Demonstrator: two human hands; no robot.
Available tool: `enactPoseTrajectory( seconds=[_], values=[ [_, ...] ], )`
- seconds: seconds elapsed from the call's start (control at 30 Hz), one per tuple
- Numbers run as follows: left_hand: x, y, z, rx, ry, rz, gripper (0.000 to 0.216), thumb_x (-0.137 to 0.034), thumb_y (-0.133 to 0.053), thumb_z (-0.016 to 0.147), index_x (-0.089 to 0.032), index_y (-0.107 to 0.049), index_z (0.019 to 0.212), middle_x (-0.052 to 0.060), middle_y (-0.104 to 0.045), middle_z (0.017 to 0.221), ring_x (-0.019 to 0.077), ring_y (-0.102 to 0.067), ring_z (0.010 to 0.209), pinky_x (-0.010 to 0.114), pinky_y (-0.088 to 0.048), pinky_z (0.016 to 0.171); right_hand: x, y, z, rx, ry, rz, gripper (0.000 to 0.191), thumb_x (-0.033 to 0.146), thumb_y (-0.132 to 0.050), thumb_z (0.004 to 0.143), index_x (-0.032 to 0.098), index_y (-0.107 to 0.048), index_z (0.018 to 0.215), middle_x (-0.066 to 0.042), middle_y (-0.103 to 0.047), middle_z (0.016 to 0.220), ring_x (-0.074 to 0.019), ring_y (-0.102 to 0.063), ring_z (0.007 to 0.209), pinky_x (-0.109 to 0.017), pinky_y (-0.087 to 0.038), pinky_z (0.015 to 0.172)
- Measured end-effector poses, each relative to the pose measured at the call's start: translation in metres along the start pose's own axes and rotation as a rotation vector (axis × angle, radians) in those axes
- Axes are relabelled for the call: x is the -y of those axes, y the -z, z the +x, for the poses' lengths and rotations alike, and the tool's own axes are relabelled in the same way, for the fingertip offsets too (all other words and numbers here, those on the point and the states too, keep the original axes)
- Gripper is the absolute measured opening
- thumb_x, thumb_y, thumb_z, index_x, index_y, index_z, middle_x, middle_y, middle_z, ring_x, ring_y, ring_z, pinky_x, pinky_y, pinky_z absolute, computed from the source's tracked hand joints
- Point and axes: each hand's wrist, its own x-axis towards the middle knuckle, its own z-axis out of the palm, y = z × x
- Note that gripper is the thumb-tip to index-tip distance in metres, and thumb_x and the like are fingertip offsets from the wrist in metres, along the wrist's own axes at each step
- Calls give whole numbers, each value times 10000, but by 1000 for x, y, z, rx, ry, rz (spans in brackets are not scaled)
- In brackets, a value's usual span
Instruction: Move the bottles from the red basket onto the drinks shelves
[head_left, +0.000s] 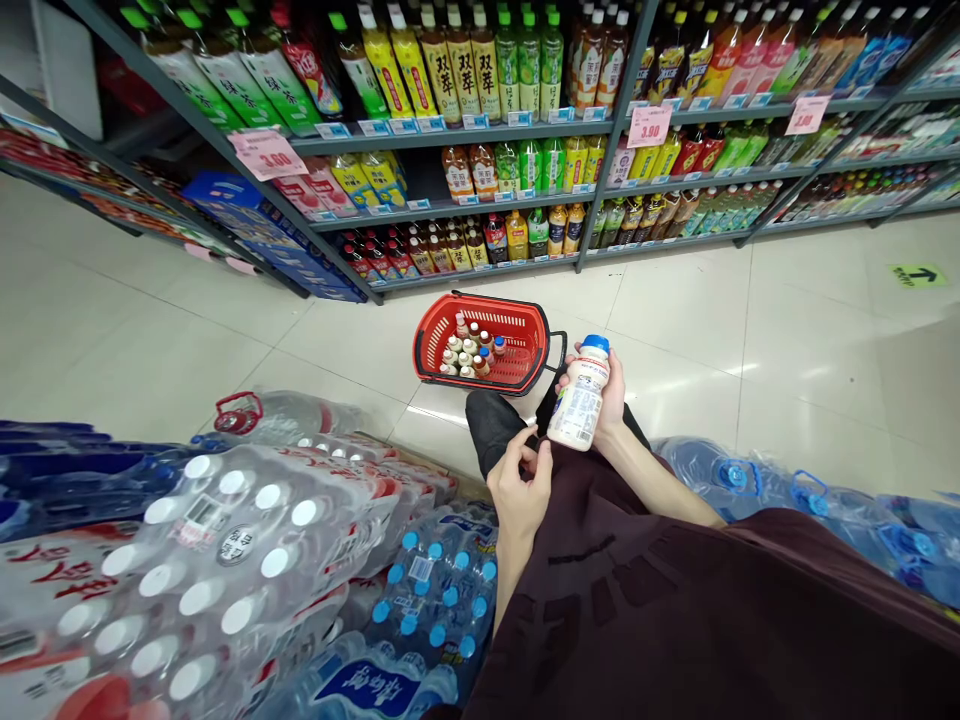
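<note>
My right hand [611,395] is closed around a small white bottle [579,400] with a blue cap and holds it upright in front of me. My left hand [517,490] sits just below and left of the bottle's base, with its fingers curled and thumb and forefinger pinched together. What they pinch, if anything, I cannot make out. On the floor just beyond stands a red shopping basket [517,310] with a black handle. Several small bottles lie in it.
Grey shelves [450,135] packed with drink bottles and pink price tags run across the back. Shrink-wrapped packs of water bottles [247,540] are stacked at my left. Large blue-capped water jugs [750,470] lie at my right. A green arrow [919,274] marks the tiled floor.
</note>
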Motion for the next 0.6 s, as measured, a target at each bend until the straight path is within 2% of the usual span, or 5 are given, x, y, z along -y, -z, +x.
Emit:
enactPoseTrajectory(
  seconds=[0.13,0.2,0.3,0.4,0.6],
  values=[
    [-1,-1,1,27,-65,-5,181,-286,-663,950,-175,-735,1074,-50,-540,627,108,-552,573,237,-523,661,0,-4,-1,5,-16,-18,406,535,-356,1015,236,-630,1035,7,-754,806,-165,-698,540,-315,-624,533],
    [-2,-1,1,21,-69,-22,185,-284,-680,941,-189,-724,1094,-1,-618,767,125,-604,663,253,-550,679,-1,-5,-1,-3,-13,-42,419,544,-340,1019,243,-632,1032,12,-751,800,-157,-687,531,-317,-629,548],
    [-3,-1,0,73,-92,-52,397,-297,-757,882,-216,-649,1255,111,-642,1171,215,-684,1018,349,-613,871,-2,-6,-2,-30,6,-60,435,555,-339,1022,245,-642,1013,7,-751,796,-157,-690,557,-311,-631,567],
    [-2,-2,-1,165,-147,-48,703,-295,-835,814,-228,-507,1433,165,-538,1394,302,-579,1314,460,-557,1073,-5,-7,-5,-53,16,-39,464,586,-363,1016,231,-661,983,-16,-741,756,-182,-715,626,-324,-640,595],
    [6,-6,-2,65,-78,-36,592,-230,-770,874,-248,-523,1411,143,-589,1341,273,-624,1253,432,-598,1023,-11,-9,-9,-57,-29,-108,471,629,-483,975,202,-681,970,-43,-733,720,-232,-746,708,-380,-657,655]
  ],
)
